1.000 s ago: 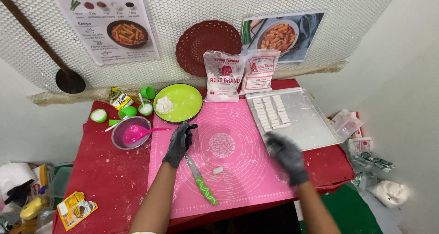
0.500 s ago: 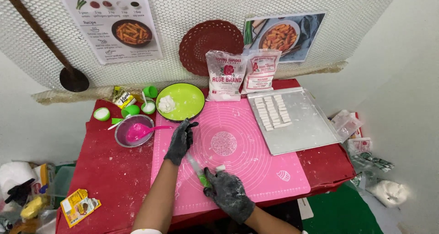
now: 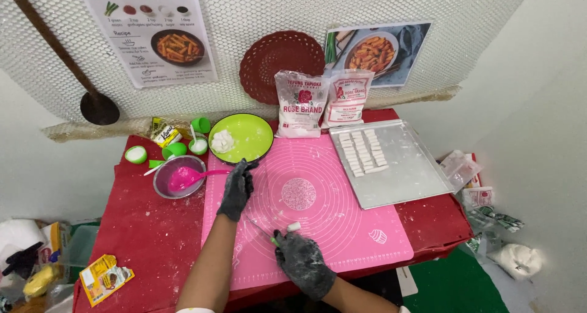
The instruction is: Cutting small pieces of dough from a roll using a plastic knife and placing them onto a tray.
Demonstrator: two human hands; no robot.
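my right hand (image 3: pixel 304 263) is gripping a green-handled knife (image 3: pixel 264 231) beside a white dough piece (image 3: pixel 294 226). my left hand (image 3: pixel 235 189) is resting fingers-spread on the pink mat (image 3: pixel 342 221).

Red-clothed table (image 3: pixel 153 239) against a white mesh-covered wall (image 3: pixel 465 13), green floor (image 3: pixel 452 285) below, even light.

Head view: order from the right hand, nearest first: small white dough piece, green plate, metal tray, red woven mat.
1. Small white dough piece, just above the right hand.
2. Green plate, upper left.
3. Metal tray, upper right; close to the plate.
4. Red woven mat, on the wall.
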